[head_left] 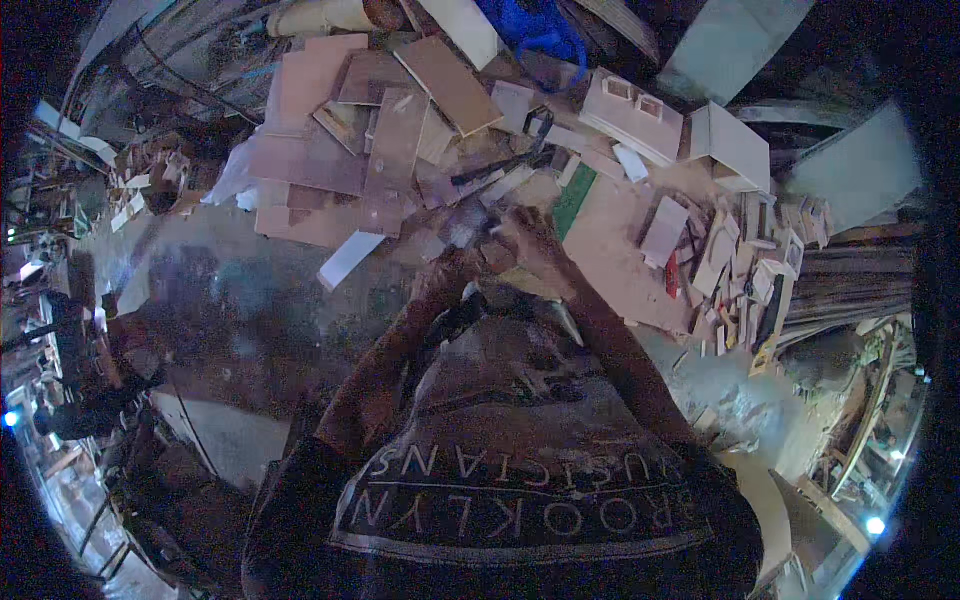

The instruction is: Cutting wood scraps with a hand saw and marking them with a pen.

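Observation:
Both my hands are close together in front of my chest, at the near edge of a pile of boards. My left hand (447, 274) is closed beside a small greyish piece (464, 223), whose kind I cannot make out in the dim, grainy picture. Just to its right, my right hand (527, 240) reaches a little farther forward with its fingers curled in towards the same piece. Shadow hides what lies between the fingers. A white strip (351, 260) lies left of my hands, and a green strip (575, 200) lies right of them.
Brown boards (395, 150) lie stacked at the far left of the work surface. A pale box (632, 117) with two cut-outs and another open box (735, 148) stand at the far right. Many wood offcuts (735, 270) crowd the right side. A blue bundle (535, 30) lies at the back.

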### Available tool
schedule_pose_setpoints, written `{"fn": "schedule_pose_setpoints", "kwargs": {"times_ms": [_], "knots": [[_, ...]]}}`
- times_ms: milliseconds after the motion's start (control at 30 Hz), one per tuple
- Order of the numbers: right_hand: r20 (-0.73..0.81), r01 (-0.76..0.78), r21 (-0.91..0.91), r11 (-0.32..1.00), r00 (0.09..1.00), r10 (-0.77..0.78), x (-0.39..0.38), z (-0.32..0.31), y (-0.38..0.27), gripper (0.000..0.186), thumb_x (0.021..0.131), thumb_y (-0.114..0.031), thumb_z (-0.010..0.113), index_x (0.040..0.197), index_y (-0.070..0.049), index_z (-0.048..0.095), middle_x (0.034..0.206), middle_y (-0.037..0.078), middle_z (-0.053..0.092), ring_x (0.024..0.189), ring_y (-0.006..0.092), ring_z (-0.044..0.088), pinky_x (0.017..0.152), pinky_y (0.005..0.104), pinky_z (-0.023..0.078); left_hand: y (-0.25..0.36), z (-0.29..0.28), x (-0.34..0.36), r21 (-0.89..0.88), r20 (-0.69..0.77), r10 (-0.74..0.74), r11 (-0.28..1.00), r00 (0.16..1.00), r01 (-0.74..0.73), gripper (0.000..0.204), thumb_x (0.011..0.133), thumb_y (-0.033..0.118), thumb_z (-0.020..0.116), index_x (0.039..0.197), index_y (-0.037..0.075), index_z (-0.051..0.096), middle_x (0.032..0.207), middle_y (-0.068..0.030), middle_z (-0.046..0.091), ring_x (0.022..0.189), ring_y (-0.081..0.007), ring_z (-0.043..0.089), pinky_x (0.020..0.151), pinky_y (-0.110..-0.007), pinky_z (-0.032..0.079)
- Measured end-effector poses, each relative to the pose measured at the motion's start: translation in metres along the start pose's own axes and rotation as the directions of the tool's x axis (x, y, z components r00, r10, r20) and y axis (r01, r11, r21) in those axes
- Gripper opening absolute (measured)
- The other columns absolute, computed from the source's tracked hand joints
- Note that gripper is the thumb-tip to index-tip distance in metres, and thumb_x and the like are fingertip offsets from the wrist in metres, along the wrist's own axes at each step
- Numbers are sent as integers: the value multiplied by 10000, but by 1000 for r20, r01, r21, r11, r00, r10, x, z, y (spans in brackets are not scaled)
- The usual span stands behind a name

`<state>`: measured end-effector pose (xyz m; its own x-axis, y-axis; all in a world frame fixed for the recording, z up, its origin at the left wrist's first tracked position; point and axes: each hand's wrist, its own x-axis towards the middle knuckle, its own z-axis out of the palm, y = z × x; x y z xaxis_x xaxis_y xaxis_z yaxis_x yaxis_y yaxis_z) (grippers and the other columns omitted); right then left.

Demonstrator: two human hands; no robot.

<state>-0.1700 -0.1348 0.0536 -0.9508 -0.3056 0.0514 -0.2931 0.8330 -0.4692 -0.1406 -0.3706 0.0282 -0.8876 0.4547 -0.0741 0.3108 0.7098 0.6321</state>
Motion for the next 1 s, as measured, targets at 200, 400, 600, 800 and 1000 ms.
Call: {"fn": "schedule_pose_setpoints", "kwargs": {"times_ms": [200, 400, 600, 800, 1000], "knots": [[129, -149, 191, 970, 984, 126, 0, -8, 16, 386, 822, -99, 630, 1191, -68, 519, 1066, 126, 609, 970, 322, 570, 820, 387, 459, -29, 41, -6, 818, -203, 527, 555, 825, -153, 322, 877, 187, 532, 1125, -18, 541, 1036, -206, 613, 845, -377, 603, 684, -467, 499], [-396, 7, 332, 943, 908, 133, -45, -31, 72, 294, 872, -22, 550, 1164, -6, 578, 836, 85, 653, 634, 209, 596, 586, 296, 500, -4, -12, 40, -116, -190, -283, 957, 940, 265, 345, 883, 230, 545, 1137, -3, 546, 1002, -228, 610, 790, -397, 606, 666, -482, 486], [84, -388, 819, 423, 810, 580, -95, -60, 70, 270, 890, -124, 597, 1136, -14, 611, 772, 32, 616, 605, 94, 528, 525, 241, 438, -7, -27, 48, 92, -225, -235, 961, 946, 260, 354, 881, 250, 548, 1130, -1, 548, 989, -228, 608, 787, -412, 605, 676, -484, 484], [109, -364, 864, 348, 811, 575, -103, -78, 78, 258, 890, -200, 606, 1092, -44, 647, 759, -16, 582, 614, 84, 494, 544, 237, 419, -20, -13, 66, -165, -206, -337, 937, 919, 307, 342, 870, 266, 554, 1087, 1, 555, 931, -236, 598, 811, -437, 598, 694, -493, 478], [74, -289, 909, 301, 822, 564, -96, -73, 90, 242, 883, -146, 613, 1062, 17, 603, 742, 20, 561, 631, 92, 517, 563, 252, 427, -75, 25, 52, 145, -525, 2, 986, 851, 87, 290, 870, 215, 560, 1068, 5, 533, 934, -214, 587, 883, -417, 586, 722, -486, 467]]}}
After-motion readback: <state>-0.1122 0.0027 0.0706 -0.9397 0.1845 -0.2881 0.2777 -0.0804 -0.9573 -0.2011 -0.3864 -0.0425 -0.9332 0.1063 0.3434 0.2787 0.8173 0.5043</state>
